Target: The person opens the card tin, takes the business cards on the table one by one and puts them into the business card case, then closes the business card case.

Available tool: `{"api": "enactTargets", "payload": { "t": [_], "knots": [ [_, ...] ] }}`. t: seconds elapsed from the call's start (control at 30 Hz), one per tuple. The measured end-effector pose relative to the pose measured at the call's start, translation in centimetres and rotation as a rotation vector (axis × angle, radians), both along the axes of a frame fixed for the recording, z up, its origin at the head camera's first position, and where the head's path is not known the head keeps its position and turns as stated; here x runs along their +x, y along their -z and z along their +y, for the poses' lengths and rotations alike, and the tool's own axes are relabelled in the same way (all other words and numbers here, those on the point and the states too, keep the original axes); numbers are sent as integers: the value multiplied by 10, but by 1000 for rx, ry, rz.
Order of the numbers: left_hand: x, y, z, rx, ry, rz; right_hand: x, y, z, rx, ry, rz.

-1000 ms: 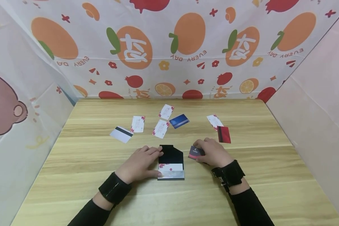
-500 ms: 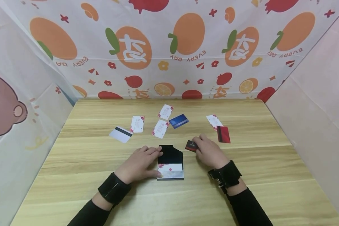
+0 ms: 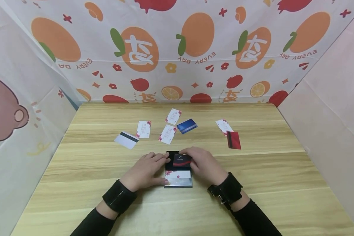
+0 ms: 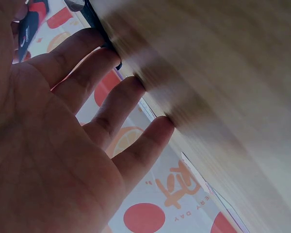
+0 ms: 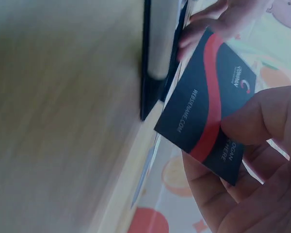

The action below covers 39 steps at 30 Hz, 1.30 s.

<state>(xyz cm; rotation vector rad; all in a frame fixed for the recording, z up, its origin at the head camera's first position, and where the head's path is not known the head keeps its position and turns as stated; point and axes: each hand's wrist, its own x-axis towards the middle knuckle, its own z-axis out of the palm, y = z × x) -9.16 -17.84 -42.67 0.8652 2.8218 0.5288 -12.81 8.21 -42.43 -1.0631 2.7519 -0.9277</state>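
An opened card case (image 3: 178,182) with a black flap and a silver front pocket lies on the table, a white flowered card (image 3: 177,174) showing in its pocket. My left hand (image 3: 146,172) rests along its left side, thumb on the silver front and fingertips by the flap. In the left wrist view its fingers (image 4: 131,145) are spread and fairly straight. My right hand (image 3: 207,165) pinches a dark business card (image 3: 181,160) with a red wave above the case's flap. The right wrist view shows the thumb on the face of this business card (image 5: 208,104), tilted, fingers behind.
Beyond the hands lie several white flowered cards (image 3: 167,134), a blue card (image 3: 187,126) and a white card with a black stripe (image 3: 126,140). A red card (image 3: 234,140) overlaps another flowered card (image 3: 224,126) at the right. A printed cloth (image 3: 171,39) hangs behind the table.
My right hand has lifted the dark business card from the table and carried it left, over the card case's flap. The left hand has stayed at the case.
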Motion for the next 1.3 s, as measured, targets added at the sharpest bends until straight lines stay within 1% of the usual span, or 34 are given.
{"api": "enactTargets", "payload": {
  "t": [0.17, 0.23, 0.3, 0.43, 0.6, 0.73, 0.87, 1.17, 1.3],
  "knots": [
    [0, 1, 0, -9, 10, 19, 6, 1, -6, -23, -63, -28],
    [0, 2, 0, -13, 8, 15, 7, 2, -9, -20, -85, -49],
    [1, 2, 0, -11, 4, 8, 10, 3, -12, -11, -95, -73],
    [1, 1, 0, -5, -6, -1, 13, 5, -16, 14, -98, -87],
    [2, 3, 1, -10, 3, 27, 16, 8, -17, 61, -86, -64],
    [2, 5, 1, -11, 12, 59, 18, 8, -16, 134, -83, -32],
    [3, 6, 1, -13, 15, 67, 18, 9, -15, 194, -86, -5],
    [2, 7, 1, -7, 16, 55, 16, 12, -14, 230, -89, -3],
    [2, 7, 1, -9, 14, 54, 14, 16, -12, 228, -74, 17]
  ]
}}
